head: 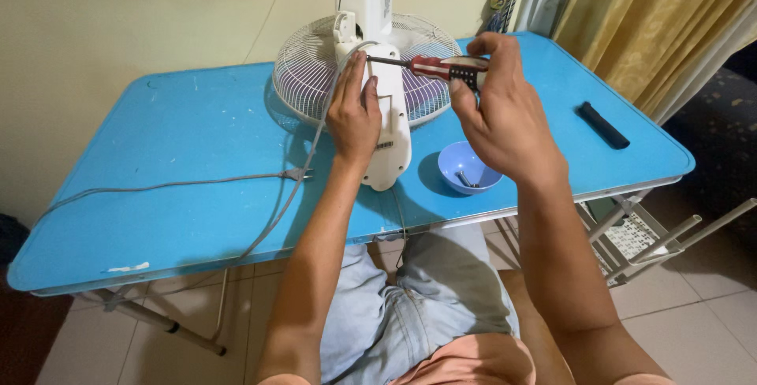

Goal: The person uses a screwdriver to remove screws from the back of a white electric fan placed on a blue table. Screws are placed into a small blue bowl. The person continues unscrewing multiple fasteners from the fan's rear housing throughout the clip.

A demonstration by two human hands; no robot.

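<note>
A white electric fan (388, 117) lies on its back on the blue table (181, 140), its round wire grille (303, 77) facing down toward the far edge. My left hand (354, 109) rests flat on the fan's white neck and steadies it. My right hand (497, 109) grips a screwdriver (441, 67) with a red and black handle. Its metal tip points left and touches the fan's neck just above my left fingers.
A small blue bowl (468, 168) with screws in it sits right of the fan. A black cylindrical part (603, 125) lies near the table's right edge. The fan's grey power cord (197, 185) trails across the left side. A curtain hangs at the far right.
</note>
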